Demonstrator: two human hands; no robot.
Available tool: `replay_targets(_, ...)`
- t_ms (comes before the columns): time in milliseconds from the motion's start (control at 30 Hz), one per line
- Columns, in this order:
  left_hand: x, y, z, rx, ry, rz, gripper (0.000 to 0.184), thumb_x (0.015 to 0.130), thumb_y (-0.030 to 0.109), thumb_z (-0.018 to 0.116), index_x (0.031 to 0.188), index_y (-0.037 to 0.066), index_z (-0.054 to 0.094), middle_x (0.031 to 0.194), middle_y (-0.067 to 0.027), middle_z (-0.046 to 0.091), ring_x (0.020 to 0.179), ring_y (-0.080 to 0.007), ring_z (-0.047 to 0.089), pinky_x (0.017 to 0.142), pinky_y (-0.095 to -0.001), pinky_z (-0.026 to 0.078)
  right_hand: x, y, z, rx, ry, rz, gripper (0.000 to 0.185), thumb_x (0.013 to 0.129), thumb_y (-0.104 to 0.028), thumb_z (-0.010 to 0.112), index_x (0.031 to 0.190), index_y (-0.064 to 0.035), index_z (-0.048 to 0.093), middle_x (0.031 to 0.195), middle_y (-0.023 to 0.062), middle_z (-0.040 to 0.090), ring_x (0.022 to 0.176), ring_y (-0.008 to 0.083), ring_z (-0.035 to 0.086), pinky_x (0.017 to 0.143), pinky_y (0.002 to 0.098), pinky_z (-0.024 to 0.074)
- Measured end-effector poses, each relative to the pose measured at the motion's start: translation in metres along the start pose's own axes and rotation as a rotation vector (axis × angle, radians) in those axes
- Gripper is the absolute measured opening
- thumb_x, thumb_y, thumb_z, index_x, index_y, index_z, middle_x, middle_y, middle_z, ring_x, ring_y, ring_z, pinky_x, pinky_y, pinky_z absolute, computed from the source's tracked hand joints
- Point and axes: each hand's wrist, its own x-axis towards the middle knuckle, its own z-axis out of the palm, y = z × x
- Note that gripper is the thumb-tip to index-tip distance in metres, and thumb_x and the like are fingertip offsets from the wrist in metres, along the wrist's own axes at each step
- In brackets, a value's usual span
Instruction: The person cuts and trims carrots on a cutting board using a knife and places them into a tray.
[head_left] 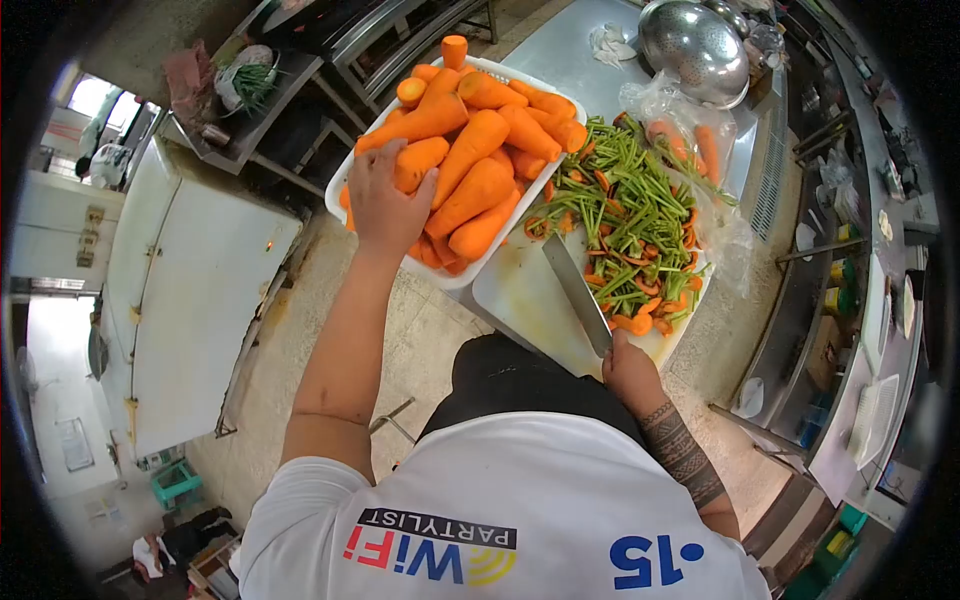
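Observation:
My left hand (392,200) reaches into the white plastic basket (336,192), its fingers and thumb closed round a carrot (420,163) at the near left of a heap of whole orange carrots (470,150). In my right hand (630,368) is the handle of a wide-bladed kitchen knife (577,292). The blade lies over the white cutting board (510,305), pointing away from me. Just right of the blade, green carrot stems and orange cut ends (640,215) are piled on the board. The knife handle is mostly hidden in my fist.
A clear plastic bag (725,225) with carrots lies right of the trimmings. Beyond it, a metal colander (693,52) stands on the steel table (570,40), near a crumpled white bag (611,45). A white chest (205,300) stands at left; steel shelving (800,340) is at right.

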Motion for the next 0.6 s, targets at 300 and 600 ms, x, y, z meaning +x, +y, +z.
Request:
replay_targets(300, -0.015, -0.018, 0.01, 0.006, -0.041, 0.215, 0.063, 0.076, 0.027, 0.084, 0.131, 0.015, 0.055, 0.119, -0.0171, 0.055, 0.11, -0.0387, 0.056, 0.091, -0.0524, 0.045, 0.006, -0.006, 0.0, -0.031, 0.012, 0.012, 0.021, 0.094, -0.014, 0.057, 0.107, -0.0008, 0.049, 0.077, 0.0278, 0.067, 0.074, 0.0469, 0.068, 0.065, 0.0575, 0.0532)
replay_targets(600, -0.009, -0.021, -0.01, -0.266, 0.081, 0.04, 0.065, 0.075, 0.017, 0.083, 0.132, 0.011, 0.054, 0.117, -0.017, 0.058, 0.108, -0.0376, 0.059, 0.094, -0.0474, 0.049, 0.017, -0.007, 0.011, -0.045, 0.031, 0.008, 0.03, 0.092, -0.012, 0.062, 0.116, -0.0005, 0.048, 0.076, 0.026, 0.067, 0.07, 0.0463, 0.067, 0.06, 0.0546, 0.053)
